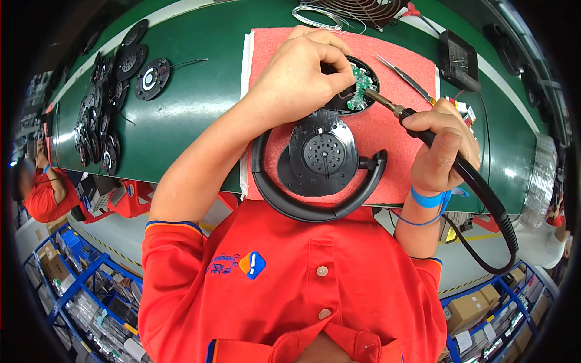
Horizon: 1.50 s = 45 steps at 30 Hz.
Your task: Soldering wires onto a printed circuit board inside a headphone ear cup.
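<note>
My right hand (446, 142) grips a soldering iron (423, 126), its metal tip reaching to a small green circuit board (361, 85). That board sits in a round black ear cup (371, 68) at the far side of a pink foam mat (399, 160). Over the cup's left side, my left hand (302, 71) has thumb and fingers pinched together at the board's edge. What they pinch is hidden, though a thin reddish wire shows just below. Nearer me lies the black headband (321, 213) of a headset, curving around a second ear cup (325, 154) with a perforated centre.
Metal tweezers (407, 77) lie on the mat's right side. A black tray (458, 60) stands beyond them. Coiled solder wire (318, 17) and a fan grille (363, 9) are at the back. Several black speaker discs (97, 103) are piled at left on the green table (200, 91).
</note>
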Tool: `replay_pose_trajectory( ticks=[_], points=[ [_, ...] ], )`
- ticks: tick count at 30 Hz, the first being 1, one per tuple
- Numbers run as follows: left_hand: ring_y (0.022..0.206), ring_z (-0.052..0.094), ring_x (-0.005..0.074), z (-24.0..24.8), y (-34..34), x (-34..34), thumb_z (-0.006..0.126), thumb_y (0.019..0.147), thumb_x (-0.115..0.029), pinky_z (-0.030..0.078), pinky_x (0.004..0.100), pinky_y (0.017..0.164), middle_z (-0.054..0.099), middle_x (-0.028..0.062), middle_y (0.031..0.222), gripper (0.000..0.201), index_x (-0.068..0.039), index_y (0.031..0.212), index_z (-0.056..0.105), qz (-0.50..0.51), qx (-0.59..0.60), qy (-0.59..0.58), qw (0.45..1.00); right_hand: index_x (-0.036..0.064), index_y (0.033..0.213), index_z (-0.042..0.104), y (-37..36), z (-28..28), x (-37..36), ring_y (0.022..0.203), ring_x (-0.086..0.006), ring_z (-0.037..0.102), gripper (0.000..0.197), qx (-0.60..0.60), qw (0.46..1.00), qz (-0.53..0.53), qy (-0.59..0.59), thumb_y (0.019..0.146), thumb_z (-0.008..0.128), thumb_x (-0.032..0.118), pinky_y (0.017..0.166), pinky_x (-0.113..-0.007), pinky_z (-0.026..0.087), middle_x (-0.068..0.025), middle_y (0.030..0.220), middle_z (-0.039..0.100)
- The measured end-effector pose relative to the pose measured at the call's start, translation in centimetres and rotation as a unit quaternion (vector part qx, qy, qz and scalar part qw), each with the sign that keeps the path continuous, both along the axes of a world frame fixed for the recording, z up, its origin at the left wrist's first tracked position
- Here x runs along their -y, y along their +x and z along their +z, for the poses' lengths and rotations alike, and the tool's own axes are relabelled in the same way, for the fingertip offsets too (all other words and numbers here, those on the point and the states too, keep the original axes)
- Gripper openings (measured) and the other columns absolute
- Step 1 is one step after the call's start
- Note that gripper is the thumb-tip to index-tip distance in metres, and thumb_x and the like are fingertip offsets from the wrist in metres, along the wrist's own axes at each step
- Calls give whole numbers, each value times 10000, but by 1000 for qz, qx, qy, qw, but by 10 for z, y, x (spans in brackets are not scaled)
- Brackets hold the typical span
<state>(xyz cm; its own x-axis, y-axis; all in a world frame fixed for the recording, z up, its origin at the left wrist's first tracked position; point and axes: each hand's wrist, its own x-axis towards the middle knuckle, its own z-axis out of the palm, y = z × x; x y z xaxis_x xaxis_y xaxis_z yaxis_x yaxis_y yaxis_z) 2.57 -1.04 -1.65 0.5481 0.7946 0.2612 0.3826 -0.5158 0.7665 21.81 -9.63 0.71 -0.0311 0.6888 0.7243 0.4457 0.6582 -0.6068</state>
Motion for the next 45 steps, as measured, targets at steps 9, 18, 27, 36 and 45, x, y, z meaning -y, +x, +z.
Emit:
replay_pose_trajectory(
  ticks=[9,18,27,36,45],
  points=[
    [991,527,266,-3,3,0,663,694,-118,428,346,877,657,62,933,92,-32,714,690,16,27,10,999,-47,665,603,-5,1,-1,506,-152,443,519,24,999,-23,-20,977,421,326,469,-278,307,-122,595,591],
    [986,528,272,-4,3,0,649,697,-106,438,346,861,658,69,938,90,-27,712,689,17,19,25,999,-53,668,595,-5,1,-2,507,-154,449,489,24,1000,-12,-16,975,422,286,470,-275,322,-131,604,598],
    [984,522,278,-5,3,0,649,692,-99,435,352,868,660,70,939,85,-26,711,688,14,15,31,999,-56,669,595,-2,0,0,501,-159,436,518,29,999,-23,-17,977,419,322,469,-282,310,-132,602,594],
    [991,523,276,-4,3,1,665,686,-101,429,352,882,661,61,935,77,-37,719,692,17,9,46,999,-34,700,599,0,1,4,495,-162,440,575,6,998,-67,-10,998,343,386,487,-290,316,-120,588,575],
    [975,528,281,-1,8,3,668,682,-98,428,376,866,656,45,924,63,-40,706,672,19,2,93,995,-32,744,594,2,-3,0,530,-159,458,545,-4,998,-68,17,1005,337,372,510,-290,333,-121,635,592]
  ],
)
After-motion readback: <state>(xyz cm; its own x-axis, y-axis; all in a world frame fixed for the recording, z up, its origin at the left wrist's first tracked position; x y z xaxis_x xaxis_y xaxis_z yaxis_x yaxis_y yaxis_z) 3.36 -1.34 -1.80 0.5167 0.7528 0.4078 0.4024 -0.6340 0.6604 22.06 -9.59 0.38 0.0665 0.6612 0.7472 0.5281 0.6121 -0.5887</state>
